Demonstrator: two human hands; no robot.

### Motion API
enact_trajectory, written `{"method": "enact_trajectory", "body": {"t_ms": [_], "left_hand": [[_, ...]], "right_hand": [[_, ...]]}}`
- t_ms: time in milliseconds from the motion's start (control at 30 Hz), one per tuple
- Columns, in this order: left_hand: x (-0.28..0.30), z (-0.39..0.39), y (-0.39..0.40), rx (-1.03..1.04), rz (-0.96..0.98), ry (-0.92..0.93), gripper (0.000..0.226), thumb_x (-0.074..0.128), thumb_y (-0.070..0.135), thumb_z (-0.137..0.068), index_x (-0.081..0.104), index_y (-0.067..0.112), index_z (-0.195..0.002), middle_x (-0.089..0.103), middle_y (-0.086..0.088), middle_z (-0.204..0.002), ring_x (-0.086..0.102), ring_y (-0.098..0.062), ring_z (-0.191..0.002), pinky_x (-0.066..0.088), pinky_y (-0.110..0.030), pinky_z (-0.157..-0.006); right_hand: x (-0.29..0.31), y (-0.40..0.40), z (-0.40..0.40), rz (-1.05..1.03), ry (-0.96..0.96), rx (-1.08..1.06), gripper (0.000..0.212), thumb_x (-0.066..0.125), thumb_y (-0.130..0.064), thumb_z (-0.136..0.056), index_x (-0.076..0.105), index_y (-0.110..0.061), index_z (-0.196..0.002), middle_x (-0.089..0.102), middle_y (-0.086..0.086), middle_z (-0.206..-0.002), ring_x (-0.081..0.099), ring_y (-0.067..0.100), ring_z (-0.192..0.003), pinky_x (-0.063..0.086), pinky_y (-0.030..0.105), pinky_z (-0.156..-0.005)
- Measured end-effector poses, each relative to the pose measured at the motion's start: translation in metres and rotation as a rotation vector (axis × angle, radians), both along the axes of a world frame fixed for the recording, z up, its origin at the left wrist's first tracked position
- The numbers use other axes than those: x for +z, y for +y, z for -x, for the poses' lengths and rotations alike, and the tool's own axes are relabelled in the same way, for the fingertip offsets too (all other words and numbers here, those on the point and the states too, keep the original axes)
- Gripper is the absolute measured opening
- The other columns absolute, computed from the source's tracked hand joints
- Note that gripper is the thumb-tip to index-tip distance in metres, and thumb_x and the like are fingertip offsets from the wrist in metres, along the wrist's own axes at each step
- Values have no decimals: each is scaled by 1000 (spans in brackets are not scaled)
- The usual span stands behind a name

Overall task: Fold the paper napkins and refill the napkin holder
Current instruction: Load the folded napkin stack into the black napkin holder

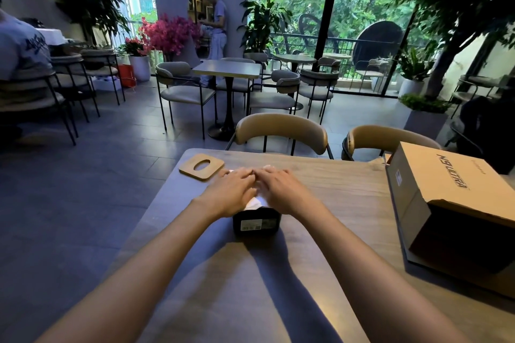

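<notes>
A black napkin holder box [257,222] stands on the wooden table [342,198], its lid off. White paper napkins [255,201] lie just beyond and over its far edge, mostly hidden under my hands. My left hand [232,189] and my right hand [278,185] lie side by side with flat fingers pressing down on the napkins, fingertips nearly touching. The holder's wooden lid [201,166], with an oval slot, rests flat near the table's far left corner.
An open cardboard box [457,203] lies on its side at the table's right. Two tan chairs [281,131] stand against the far edge. Beyond them are other tables, chairs, plants and two people at a distance.
</notes>
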State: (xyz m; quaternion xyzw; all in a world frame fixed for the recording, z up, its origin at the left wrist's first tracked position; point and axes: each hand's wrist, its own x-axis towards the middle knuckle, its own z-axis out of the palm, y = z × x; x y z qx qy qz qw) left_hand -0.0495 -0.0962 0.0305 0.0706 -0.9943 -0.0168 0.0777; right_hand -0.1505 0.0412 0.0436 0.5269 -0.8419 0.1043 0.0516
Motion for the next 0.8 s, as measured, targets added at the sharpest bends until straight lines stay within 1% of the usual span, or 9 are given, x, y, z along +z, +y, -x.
{"method": "enact_trajectory", "body": {"t_ms": [133, 267, 333, 400, 500, 600, 700, 767, 800], "left_hand": [[6, 1, 8, 6, 41, 17, 45, 47, 36, -101, 48, 22, -144, 43, 1, -154, 43, -19, -137, 32, -39, -114], [5, 0, 17, 55, -62, -31, 41, 52, 27, -101, 50, 20, -140, 49, -2, -144, 53, -21, -124, 47, -37, -101], [6, -1, 17, 54, -98, -80, 42, 49, 27, -102, 47, 19, -143, 42, -6, -150, 50, -23, -128, 46, -38, -102], [9, -1, 17, 46, -101, -134, 48, 47, 28, -103, 40, 19, -149, 28, -7, -161, 39, -25, -140, 41, -42, -110], [13, -3, 16, 40, -118, -179, 50, 46, 31, -103, 38, 21, -152, 18, -5, -166, 29, -25, -148, 37, -43, -114], [14, -5, 16, 40, -114, -164, 46, 46, 33, -103, 43, 23, -148, 27, -5, -163, 38, -26, -143, 41, -43, -110], [11, -6, 18, 60, -99, -148, 36, 47, 32, -102, 54, 25, -137, 54, -8, -143, 56, -26, -120, 51, -42, -96], [8, -5, 20, 73, -103, -142, 32, 46, 31, -103, 58, 26, -131, 62, -8, -129, 60, -25, -111, 52, -39, -89], [8, -5, 20, 75, -111, -136, 32, 46, 31, -102, 57, 26, -132, 63, -8, -129, 60, -25, -111, 51, -39, -88]], "right_hand": [[2, 1, -2, -91, 87, 17, 52, 58, -23, -101, 41, -17, -149, 54, 7, -145, 53, 26, -129, 40, 38, -108], [1, 2, -7, -95, 183, 17, 42, 61, -28, -98, 49, -18, -137, 63, 6, -131, 63, 26, -115, 51, 39, -94], [0, 4, -8, -101, 149, 24, 46, 62, -31, -98, 47, -19, -140, 62, 6, -130, 63, 28, -113, 52, 41, -91], [1, 7, -7, -99, 109, 41, 51, 62, -31, -98, 45, -19, -145, 60, 6, -132, 61, 29, -114, 51, 39, -90], [5, 9, -7, -67, 68, 61, 43, 62, -29, -98, 54, -17, -139, 63, 8, -126, 61, 28, -110, 45, 33, -80], [7, 8, -10, -52, 63, 67, 29, 62, -25, -98, 62, -15, -126, 66, 8, -118, 63, 26, -104, 44, 29, -77], [4, 8, -10, -98, 74, 46, 28, 61, -20, -98, 64, -18, -126, 66, 6, -121, 63, 25, -108, 51, 35, -88], [3, 9, -10, -130, 62, 10, 31, 61, -17, -98, 64, -19, -129, 66, 8, -123, 62, 26, -109, 49, 35, -87], [2, 9, -10, -128, 49, 3, 32, 62, -18, -97, 64, -19, -129, 66, 8, -123, 62, 27, -109, 48, 35, -86]]}}
